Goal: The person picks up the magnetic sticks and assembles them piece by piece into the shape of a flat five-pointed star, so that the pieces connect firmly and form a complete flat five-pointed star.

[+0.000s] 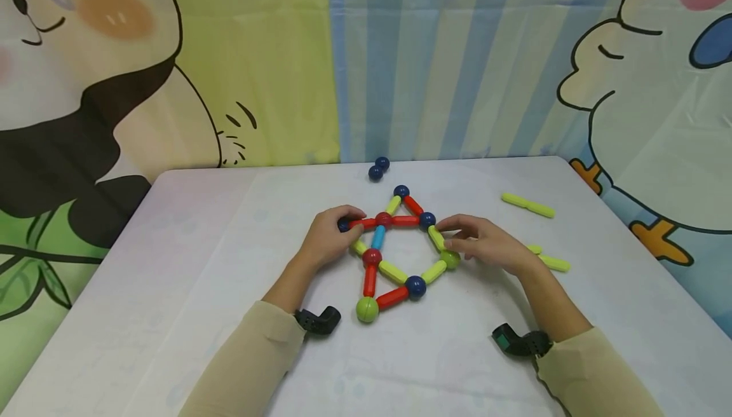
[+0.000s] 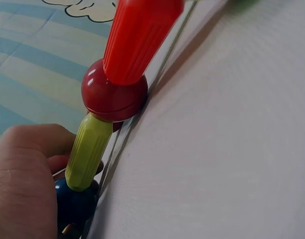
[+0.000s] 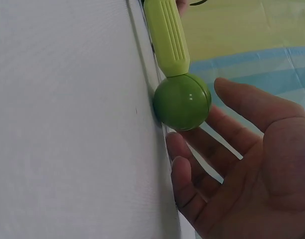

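A flat figure of magnetic rods and balls lies on the table. At its left corner my left hand (image 1: 328, 239) grips a blue ball (image 1: 343, 224), its fingers curled behind a yellow-green rod (image 2: 86, 152) in the left wrist view. That rod leads to a red ball (image 1: 372, 257); a blue rod (image 1: 379, 237) joins it to another red ball (image 1: 384, 220). My right hand (image 1: 486, 239) is at the right corner, fingers loosely bent around a green ball (image 3: 182, 102), thumb apart from it. Whether its fingertips touch the ball or rod is unclear. Another green ball (image 1: 367, 309) forms the near corner.
Two loose blue balls (image 1: 375, 173) sit near the table's far edge. On the right lie yellow-green rods (image 1: 528, 205), with more yellow-green rods (image 1: 553, 263) partly behind my right wrist. A printed curtain (image 1: 446, 54) hangs behind the white table (image 1: 171, 309).
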Motion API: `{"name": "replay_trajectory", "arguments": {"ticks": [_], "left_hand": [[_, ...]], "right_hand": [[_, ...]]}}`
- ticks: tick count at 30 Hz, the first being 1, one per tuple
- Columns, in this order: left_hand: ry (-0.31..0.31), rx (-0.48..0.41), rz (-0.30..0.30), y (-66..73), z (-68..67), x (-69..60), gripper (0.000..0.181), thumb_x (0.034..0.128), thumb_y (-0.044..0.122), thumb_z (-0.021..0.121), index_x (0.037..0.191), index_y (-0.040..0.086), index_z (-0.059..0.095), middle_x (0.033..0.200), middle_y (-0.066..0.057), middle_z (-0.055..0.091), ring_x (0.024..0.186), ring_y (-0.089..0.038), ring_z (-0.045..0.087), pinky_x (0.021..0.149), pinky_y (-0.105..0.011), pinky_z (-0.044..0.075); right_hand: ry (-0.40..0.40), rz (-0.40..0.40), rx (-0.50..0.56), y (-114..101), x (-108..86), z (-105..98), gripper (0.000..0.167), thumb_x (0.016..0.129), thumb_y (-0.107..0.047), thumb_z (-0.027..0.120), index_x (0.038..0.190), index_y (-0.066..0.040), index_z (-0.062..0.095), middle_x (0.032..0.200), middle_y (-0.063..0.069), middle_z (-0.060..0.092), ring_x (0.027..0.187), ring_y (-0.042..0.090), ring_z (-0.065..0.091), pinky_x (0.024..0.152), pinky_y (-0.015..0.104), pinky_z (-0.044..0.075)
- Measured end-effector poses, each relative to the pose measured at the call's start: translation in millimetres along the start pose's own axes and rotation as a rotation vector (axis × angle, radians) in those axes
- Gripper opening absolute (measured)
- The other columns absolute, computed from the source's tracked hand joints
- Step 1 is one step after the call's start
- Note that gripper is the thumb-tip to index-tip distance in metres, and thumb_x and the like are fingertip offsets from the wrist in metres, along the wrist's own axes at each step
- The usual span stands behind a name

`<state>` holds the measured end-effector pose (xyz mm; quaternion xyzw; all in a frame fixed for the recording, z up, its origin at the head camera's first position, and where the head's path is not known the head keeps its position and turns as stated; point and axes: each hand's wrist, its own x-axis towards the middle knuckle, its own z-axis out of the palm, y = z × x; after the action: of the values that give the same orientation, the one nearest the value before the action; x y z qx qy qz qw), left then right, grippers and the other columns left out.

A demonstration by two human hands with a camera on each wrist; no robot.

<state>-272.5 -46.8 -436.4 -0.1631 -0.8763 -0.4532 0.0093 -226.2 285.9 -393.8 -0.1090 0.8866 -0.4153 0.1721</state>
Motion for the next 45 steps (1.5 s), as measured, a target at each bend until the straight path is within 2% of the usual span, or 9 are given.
{"name": "replay_trajectory", "arguments": {"ticks": [6,10,15,20,25,29,38,45], "left_hand": [[-0.014,0.004,-0.026,0.7,2.4,1.5,0.026,0.095,0.02,0.067,0.119,0.016,0.074,0.123,-0.004,0.072,0.123,-0.026,0.06,0.112,-0.048,0.048],[-0.006,-0.012,-0.041,2.0,1.6,1.4,0.025,0.0946,0.019,0.067,0.118,0.016,0.075,0.123,-0.004,0.072,0.122,-0.026,0.06,0.112,-0.049,0.047],[-0.005,-0.021,-0.06,1.7,0.9,1.4,0.024,0.0947,0.017,0.068,0.118,0.017,0.075,0.123,-0.004,0.072,0.122,-0.026,0.06,0.112,-0.049,0.047],[-0.005,-0.026,-0.063,0.6,0.4,1.3,0.024,0.0943,0.017,0.068,0.117,0.017,0.076,0.122,-0.004,0.072,0.122,-0.026,0.06,0.112,-0.048,0.047],[-0.006,-0.019,-0.074,-0.1,1.3,1.6,0.024,0.0948,0.018,0.068,0.117,0.017,0.075,0.122,-0.003,0.072,0.123,-0.026,0.06,0.112,-0.048,0.047],[-0.009,-0.01,-0.083,-0.2,1.8,2.5,0.024,0.0954,0.019,0.067,0.117,0.018,0.075,0.123,-0.002,0.072,0.124,-0.026,0.06,0.111,-0.048,0.048],[-0.019,-0.023,-0.072,-2.4,0.8,2.9,0.024,0.0952,0.02,0.067,0.118,0.018,0.076,0.124,-0.003,0.071,0.121,-0.026,0.06,0.108,-0.045,0.051],[-0.024,-0.023,-0.071,-1.4,-0.3,2.3,0.024,0.0951,0.02,0.068,0.118,0.018,0.075,0.125,-0.004,0.071,0.121,-0.026,0.06,0.108,-0.045,0.051]], "right_hand": [[0.013,-0.008,0.016,0,-5.2,-6,0.043,0.101,-0.03,0.065,0.14,-0.014,0.059,0.147,0.012,0.057,0.123,0.031,0.061,0.085,0.034,0.058],[0.057,0.0,0.03,-1,-10.6,-17,0.042,0.102,-0.028,0.064,0.14,-0.01,0.059,0.138,0.016,0.063,0.112,0.028,0.066,0.082,0.034,0.06],[0.121,0.011,-0.01,0,-20.1,-33,0.044,0.103,-0.033,0.064,0.139,-0.008,0.059,0.123,0.017,0.07,0.094,0.027,0.068,0.077,0.035,0.06],[0.136,0.053,-0.099,0,-29.1,-44,0.039,0.102,-0.029,0.066,0.134,-0.007,0.062,0.113,0.016,0.069,0.088,0.029,0.065,0.071,0.036,0.057],[0.135,0.087,-0.284,4,-39.5,-57,0.032,0.1,-0.023,0.068,0.127,-0.007,0.067,0.116,0.014,0.066,0.095,0.026,0.061,0.07,0.033,0.054],[0.114,0.122,-0.351,13,-48.0,-69,0.031,0.097,-0.022,0.07,0.125,-0.007,0.068,0.117,0.013,0.066,0.1,0.026,0.06,0.074,0.032,0.051],[0.049,0.235,-0.379,32,-57.9,-87,0.038,0.092,-0.03,0.077,0.122,-0.008,0.068,0.124,0.013,0.067,0.106,0.029,0.057,0.079,0.033,0.05],[0.042,0.246,-0.363,47,-59.7,-92,0.039,0.09,-0.031,0.079,0.121,-0.008,0.069,0.124,0.012,0.068,0.108,0.029,0.058,0.079,0.03,0.049]]}}
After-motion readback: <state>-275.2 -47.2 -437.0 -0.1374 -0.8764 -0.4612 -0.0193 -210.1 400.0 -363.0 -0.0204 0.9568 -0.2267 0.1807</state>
